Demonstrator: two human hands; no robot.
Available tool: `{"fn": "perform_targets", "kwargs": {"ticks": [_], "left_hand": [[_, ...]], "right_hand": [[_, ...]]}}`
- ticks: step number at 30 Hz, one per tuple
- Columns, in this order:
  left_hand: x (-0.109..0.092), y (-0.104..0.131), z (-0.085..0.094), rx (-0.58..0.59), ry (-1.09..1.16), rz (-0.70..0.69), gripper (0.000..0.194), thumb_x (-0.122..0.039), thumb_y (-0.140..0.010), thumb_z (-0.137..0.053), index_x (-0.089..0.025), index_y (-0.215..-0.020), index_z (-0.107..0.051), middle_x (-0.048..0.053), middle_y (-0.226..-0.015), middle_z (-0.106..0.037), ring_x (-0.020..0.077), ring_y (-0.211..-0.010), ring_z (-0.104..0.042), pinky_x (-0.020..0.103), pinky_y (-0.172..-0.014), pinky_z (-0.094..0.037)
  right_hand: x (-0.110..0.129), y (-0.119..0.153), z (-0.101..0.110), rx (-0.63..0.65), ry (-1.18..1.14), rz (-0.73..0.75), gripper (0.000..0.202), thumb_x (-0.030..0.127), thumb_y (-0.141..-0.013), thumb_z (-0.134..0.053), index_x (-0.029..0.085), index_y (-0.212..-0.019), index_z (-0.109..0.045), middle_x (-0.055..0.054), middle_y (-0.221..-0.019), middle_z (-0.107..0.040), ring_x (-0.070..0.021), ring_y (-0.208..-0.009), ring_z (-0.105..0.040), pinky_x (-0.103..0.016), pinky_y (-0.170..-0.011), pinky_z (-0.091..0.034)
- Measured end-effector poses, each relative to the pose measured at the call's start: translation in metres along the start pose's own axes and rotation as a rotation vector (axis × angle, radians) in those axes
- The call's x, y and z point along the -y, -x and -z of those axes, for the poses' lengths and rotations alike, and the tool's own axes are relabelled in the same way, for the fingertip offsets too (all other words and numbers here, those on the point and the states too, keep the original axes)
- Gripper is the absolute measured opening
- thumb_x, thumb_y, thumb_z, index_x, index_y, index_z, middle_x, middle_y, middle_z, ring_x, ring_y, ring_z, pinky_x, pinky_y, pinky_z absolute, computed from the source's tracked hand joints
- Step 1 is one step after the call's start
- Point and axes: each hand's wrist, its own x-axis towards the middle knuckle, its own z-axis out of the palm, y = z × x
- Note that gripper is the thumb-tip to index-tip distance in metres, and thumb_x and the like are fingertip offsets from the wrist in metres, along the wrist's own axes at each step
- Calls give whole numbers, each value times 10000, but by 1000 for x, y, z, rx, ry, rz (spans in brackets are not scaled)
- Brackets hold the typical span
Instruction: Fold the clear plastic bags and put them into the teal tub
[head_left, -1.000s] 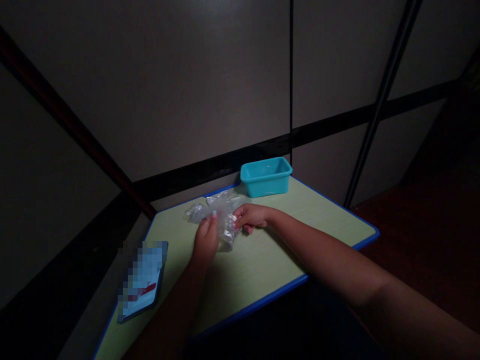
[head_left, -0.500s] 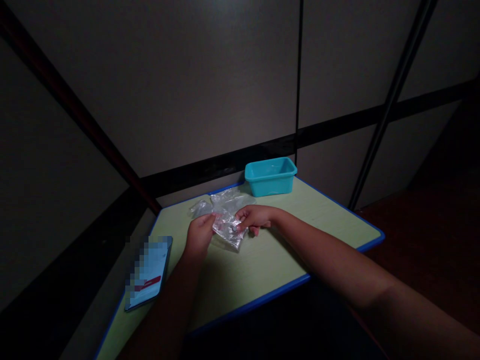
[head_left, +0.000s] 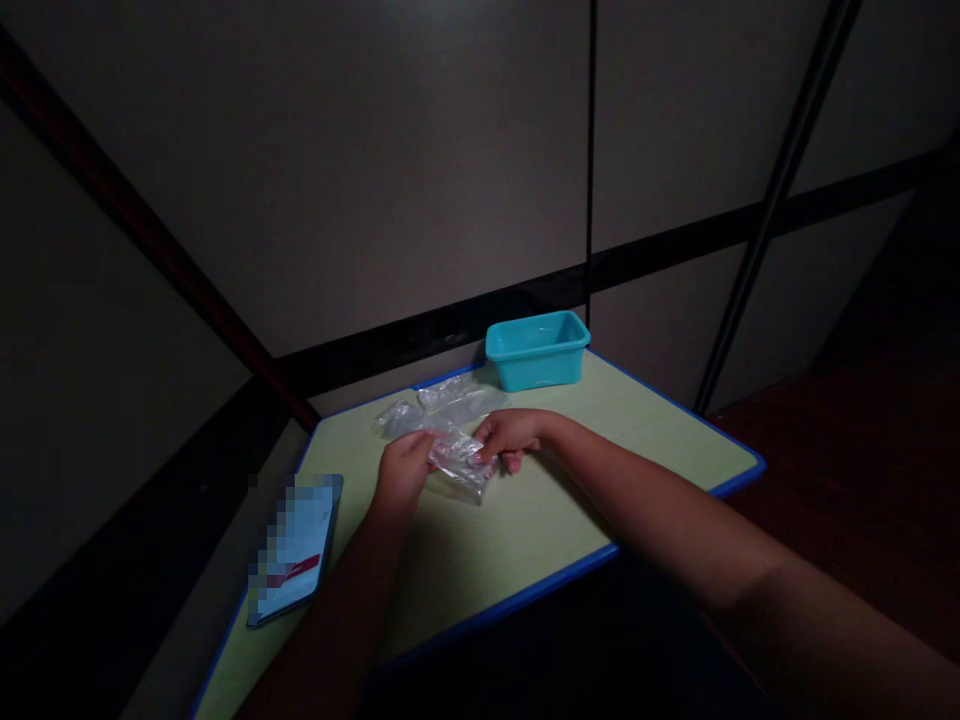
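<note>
Between my two hands, above the middle of the table, is a clear plastic bag (head_left: 459,462), crumpled and shiny. My left hand (head_left: 403,466) pinches its left side between thumb and fingers. On the other side my right hand (head_left: 511,436) grips the bag with the thumb on top and the fingers curled beneath. More clear plastic bags (head_left: 457,398) lie loosely on the table just beyond my hands. Whether anything is inside the held bag I cannot make out.
A turquoise plastic basket (head_left: 538,370) stands at the back of the pale green, blue-edged table (head_left: 645,430). At the left edge lies a light blue packet or flat device (head_left: 300,550), partly blurred. Behind the table rise panelled cupboard doors (head_left: 435,180).
Both hands keep their hold on the bag, and its folds have shifted slightly near my right thumb. The whole view has moved a little.
</note>
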Motion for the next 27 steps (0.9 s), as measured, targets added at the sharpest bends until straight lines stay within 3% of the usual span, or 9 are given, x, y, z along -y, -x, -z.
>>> {"fn": "perform_targets", "kwargs": {"ticks": [6,10,19,27], "left_hand": [[4,-2,2,-46,-15,-27,354,-445,-582,-629,-115,-707,-663,24,-587,-621,152,-542,-564,238,-504,-430],[6,-3,1,-46,-20,-32,343,-426,-587,-630,-111,-721,-656,23,-601,-630,152,-542,-568,241,-507,-439],[3,-4,4,-69,-33,-23,343,-427,-598,-619,-110,-723,-663,23,-586,-633,158,-541,-581,239,-496,-446],[4,-11,12,-69,-143,-55,411,-505,-622,-596,-113,-731,-651,47,-651,-645,162,-566,-590,242,-491,-441]], "right_hand": [[-1,-3,1,-110,20,-36,213,260,-701,-694,133,-765,-536,51,-499,-585,-98,-342,-545,-197,-390,-476],[-1,-2,-1,-72,30,-54,200,237,-714,-684,136,-771,-520,35,-531,-597,-132,-392,-593,-216,-418,-491],[-1,-3,-2,-93,31,-35,117,120,-752,-612,143,-743,-497,57,-508,-579,-108,-367,-575,-193,-407,-476],[-4,-7,-2,-90,86,-11,187,198,-727,-659,139,-684,-487,57,-512,-588,-81,-368,-561,-166,-401,-453]]}}
